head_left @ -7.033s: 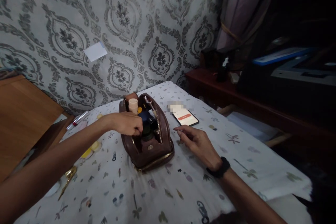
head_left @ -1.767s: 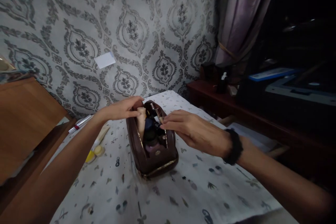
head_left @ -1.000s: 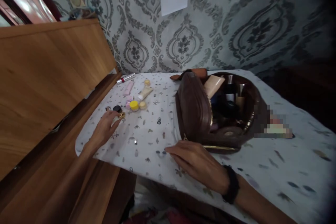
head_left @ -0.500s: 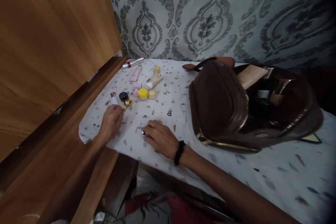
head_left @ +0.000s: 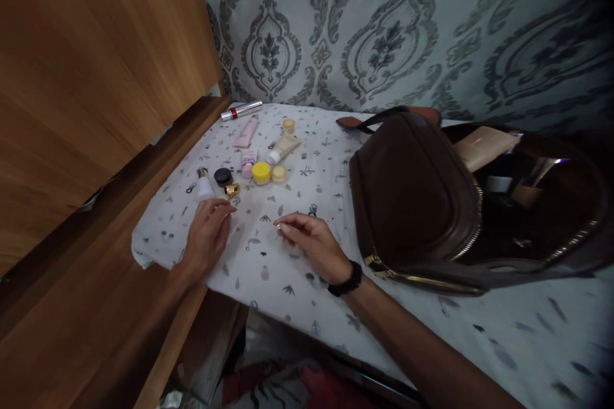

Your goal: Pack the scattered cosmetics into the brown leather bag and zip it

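Note:
My right hand (head_left: pixel 314 246) is raised just over the cloth, its thumb and fingertips pinching a small silvery object (head_left: pixel 279 227). Too little of that object shows to tell its kind. My left hand (head_left: pixel 208 233) rests at the left side with loosely bent fingers, and nothing shows in it. Just beyond its fingertips lies a shiny gold piece (head_left: pixel 231 190). A white tube (head_left: pixel 205 186) and a round black-lidded pot (head_left: pixel 223 176) are close by. Farther right sit a yellow-lidded jar (head_left: pixel 261 172), a small pale-yellow jar (head_left: pixel 279 174) and a pink-capped item (head_left: pixel 247 168).
Behind these lie a beige tube (head_left: pixel 284 148), a pink tube (head_left: pixel 246 132), a tiny yellow pot (head_left: pixel 288 126) and a silver tube with a red band (head_left: pixel 242 110). An unzipped brown bag (head_left: pixel 412 198) takes up the right side. A wooden panel (head_left: pixel 105 64) borders the left.
My right hand has lifted and shifted right and away from me, with the small silvery object still in its fingertips. My left hand has drawn back slightly from the gold piece.

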Available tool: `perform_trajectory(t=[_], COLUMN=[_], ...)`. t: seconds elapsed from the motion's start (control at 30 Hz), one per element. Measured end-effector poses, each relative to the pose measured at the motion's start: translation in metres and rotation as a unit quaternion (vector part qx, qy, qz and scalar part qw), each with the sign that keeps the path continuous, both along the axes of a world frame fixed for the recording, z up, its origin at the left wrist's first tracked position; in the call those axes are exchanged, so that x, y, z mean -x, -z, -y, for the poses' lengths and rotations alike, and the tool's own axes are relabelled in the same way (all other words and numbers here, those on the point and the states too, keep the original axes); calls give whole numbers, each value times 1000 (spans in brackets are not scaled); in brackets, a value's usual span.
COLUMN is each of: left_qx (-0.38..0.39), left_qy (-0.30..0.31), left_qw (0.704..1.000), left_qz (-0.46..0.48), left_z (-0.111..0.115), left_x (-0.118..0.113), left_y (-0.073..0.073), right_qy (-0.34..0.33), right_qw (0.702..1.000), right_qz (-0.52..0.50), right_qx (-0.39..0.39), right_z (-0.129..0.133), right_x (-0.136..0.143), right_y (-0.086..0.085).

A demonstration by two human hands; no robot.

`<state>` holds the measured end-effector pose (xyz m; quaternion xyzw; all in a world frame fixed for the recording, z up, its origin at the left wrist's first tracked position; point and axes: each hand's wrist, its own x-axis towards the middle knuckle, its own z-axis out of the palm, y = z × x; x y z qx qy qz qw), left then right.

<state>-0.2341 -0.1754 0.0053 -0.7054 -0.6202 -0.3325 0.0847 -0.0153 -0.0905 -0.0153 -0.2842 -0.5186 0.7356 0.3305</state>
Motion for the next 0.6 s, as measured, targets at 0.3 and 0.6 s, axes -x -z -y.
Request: perform_trajectory(t=[0.3,0.6], left_qx=[14,31], left_qy=[81,109], left_qw=[996,989], left_qz=[38,98], left_z=[-5,-8], left_x=[-41,-57], left_y=[3,1], right_qy=[-14,-2], right_qw=[946,946], right_qz=[-178,-195], right_qx=[270,260], right_z=[-7,-10], right_x=[-9,-13], right_y=[-14,-10])
